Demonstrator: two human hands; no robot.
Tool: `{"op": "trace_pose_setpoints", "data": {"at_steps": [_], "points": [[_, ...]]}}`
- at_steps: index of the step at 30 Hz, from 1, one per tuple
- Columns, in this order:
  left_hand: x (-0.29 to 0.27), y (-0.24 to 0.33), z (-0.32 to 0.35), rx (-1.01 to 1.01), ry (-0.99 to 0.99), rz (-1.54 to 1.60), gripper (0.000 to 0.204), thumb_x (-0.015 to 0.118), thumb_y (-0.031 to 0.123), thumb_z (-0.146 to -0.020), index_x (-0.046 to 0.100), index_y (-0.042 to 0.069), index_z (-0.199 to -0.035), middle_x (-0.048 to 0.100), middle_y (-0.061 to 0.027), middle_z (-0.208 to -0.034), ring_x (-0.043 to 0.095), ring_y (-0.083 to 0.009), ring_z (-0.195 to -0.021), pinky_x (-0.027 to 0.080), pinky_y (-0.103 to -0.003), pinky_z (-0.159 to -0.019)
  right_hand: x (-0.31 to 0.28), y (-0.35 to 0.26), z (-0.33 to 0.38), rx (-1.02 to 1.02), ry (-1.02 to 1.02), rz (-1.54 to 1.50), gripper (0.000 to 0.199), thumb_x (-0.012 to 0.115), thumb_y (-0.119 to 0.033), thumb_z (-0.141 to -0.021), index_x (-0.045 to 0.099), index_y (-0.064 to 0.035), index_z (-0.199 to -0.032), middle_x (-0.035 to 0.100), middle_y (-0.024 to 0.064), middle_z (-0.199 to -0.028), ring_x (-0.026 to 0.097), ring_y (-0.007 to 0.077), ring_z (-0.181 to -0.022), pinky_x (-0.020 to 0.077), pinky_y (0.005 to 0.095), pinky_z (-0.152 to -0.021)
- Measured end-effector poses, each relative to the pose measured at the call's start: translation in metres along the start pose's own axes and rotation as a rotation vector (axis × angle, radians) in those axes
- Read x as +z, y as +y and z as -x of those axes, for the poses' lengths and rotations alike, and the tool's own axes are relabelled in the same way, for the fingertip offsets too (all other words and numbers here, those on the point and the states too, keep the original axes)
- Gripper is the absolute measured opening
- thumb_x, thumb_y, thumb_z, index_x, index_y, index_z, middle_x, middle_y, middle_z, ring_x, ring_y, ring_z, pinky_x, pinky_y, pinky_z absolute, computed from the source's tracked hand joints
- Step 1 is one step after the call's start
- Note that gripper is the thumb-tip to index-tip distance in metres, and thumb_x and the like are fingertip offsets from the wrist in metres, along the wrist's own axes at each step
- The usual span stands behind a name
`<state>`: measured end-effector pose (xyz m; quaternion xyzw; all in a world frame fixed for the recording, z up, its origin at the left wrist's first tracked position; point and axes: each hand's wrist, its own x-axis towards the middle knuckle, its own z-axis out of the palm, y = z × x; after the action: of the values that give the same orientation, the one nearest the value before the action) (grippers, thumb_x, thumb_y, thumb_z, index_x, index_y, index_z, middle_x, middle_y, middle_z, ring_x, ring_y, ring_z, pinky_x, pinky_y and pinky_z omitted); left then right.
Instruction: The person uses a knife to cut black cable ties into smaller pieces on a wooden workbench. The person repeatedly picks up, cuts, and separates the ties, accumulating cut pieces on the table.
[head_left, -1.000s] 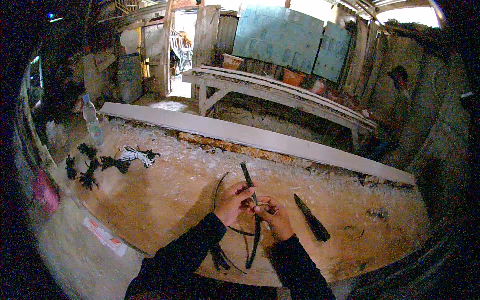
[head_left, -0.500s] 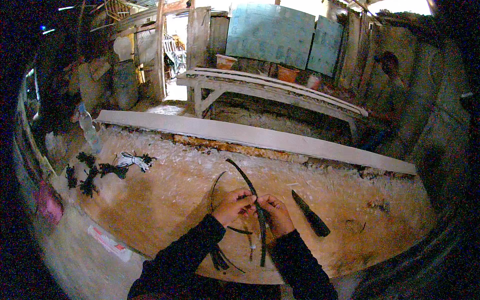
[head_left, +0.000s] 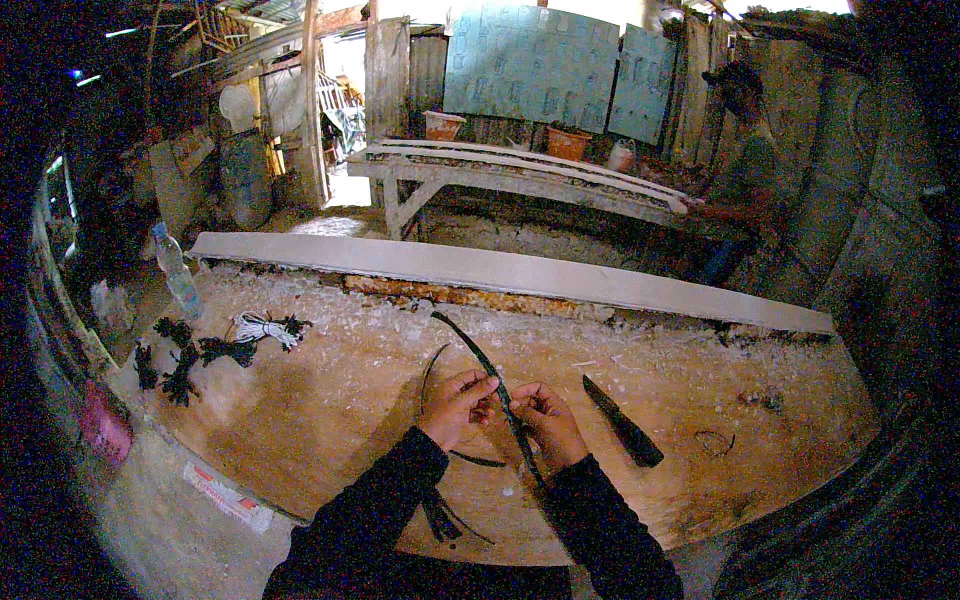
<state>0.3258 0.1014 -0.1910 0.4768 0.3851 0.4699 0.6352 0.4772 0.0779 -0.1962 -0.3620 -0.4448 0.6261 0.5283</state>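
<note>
A long, narrow black strip (head_left: 467, 340) slants between my hands above the wooden tabletop. My left hand (head_left: 455, 408) pinches it from the left near its middle. Just below, the bent fingers of my right hand (head_left: 550, 422) are pressed together at the strip. A thinner black strip (head_left: 426, 377) curves beside my left hand, and a short dark piece (head_left: 477, 460) lies under the hands. More black strips (head_left: 440, 518) lie by my left sleeve. To the right of my right hand rests a dark knife-shaped tool (head_left: 622, 425), its pointed end away from me.
Several black cord bundles (head_left: 180, 375) and a white cord bundle (head_left: 266, 330) lie at the table's left, near a plastic bottle (head_left: 175, 268). A pale board (head_left: 500, 276) runs along the far edge. Beyond, a person (head_left: 745, 165) stands at a long bench (head_left: 410, 170).
The long strip has tilted, its upper end going left and its lower end right. My right hand's fingers have shifted slightly. The person beyond the table now leans over the bench.
</note>
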Motion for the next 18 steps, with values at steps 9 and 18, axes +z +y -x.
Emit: {"op": "trace_pose_setpoints", "data": {"at_steps": [9, 18], "points": [[-0.0022, -0.0036, -0.0001, 0.029, -0.114, 0.144, 0.012, 0.054, 0.017, -0.076, 0.051, 0.006, -0.081, 0.051, 0.0009, -0.067, 0.048, -0.0073, -0.051, 0.039, -0.019, -0.045, 0.0012, -0.0016, 0.0008, -0.048, -0.002, 0.056, 0.010, 0.054, -0.004, -0.072, 0.050, -0.0069, -0.080, 0.052, -0.0012, -0.072, 0.050, 0.0089, -0.066, 0.0395, 0.0210, -0.061], [-0.0031, -0.0038, -0.0005, 0.005, -0.141, 0.140, 0.013, 0.056, 0.016, -0.075, 0.051, 0.006, -0.080, 0.052, -0.0005, -0.066, 0.049, -0.0080, -0.050, 0.039, -0.019, -0.044, 0.0048, -0.0040, 0.0001, -0.160, 0.012, 0.242, 0.009, 0.057, -0.007, -0.072, 0.051, -0.0061, -0.079, 0.053, -0.0010, -0.071, 0.050, 0.0084, -0.065, 0.0397, 0.0214, -0.061]]}}
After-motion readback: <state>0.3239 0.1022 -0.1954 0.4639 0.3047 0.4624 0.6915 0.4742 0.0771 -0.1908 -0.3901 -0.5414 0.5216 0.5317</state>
